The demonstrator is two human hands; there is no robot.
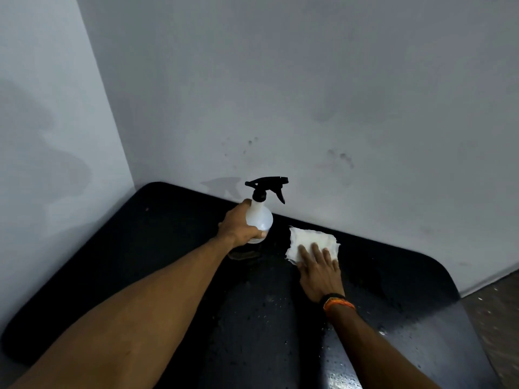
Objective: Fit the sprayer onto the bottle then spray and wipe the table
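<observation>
A white translucent bottle (261,219) stands upright near the far edge of the black table (157,248), with a black trigger sprayer (268,186) fitted on its neck, nozzle pointing right. My left hand (241,224) grips the bottle's body. To its right lies a white cloth (311,241), flat on the table. My right hand (318,269) presses on the cloth's near edge with straight, spread fingers. Small water droplets dot the tabletop in front of me.
The table sits in a corner, with grey-white walls (309,94) close behind and to the left. The table's right edge is rounded, and a speckled floor (497,310) shows beyond it. An orange and black band (337,302) circles my right wrist.
</observation>
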